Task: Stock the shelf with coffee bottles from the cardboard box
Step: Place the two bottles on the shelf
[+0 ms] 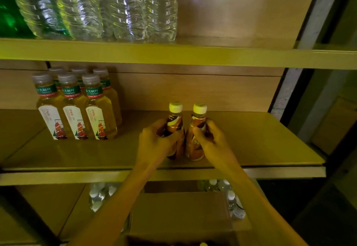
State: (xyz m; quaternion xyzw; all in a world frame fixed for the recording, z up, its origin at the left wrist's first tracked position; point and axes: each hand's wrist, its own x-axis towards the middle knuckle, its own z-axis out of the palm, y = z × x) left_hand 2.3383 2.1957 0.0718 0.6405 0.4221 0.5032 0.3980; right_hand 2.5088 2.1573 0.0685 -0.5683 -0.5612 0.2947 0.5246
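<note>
Holding two coffee bottles upright and side by side near the front edge of the middle shelf (260, 145), a little right of its centre. With the left hand (154, 139), wrapping fingers and thumb round the brown-and-orange body of the left coffee bottle (174, 122); with the right hand (212, 139), gripping the right coffee bottle (196, 149) the same way, thumb laid across its label. Both white-capped, nearly touching each other at the body, bases down at the shelf board; cannot tell whether fully set down or held just above it. To the left on the same shelf, well apart from the pair: two rows of tea bottles (77, 110) with yellow liquid, grey caps, green neck bands and white labels bearing a red ship. Above, on the top shelf (212, 54): large water bottles (96, 8), clear and packed close together at the left, with something green at the far left edge. Below the middle shelf, in front of the lower shelf (58, 207): the cardboard box (183, 213), plain brown, its inside lost in the dark at the bottom of the view. Beside the box, on both sides: small water bottles (95, 197) with white caps.
</note>
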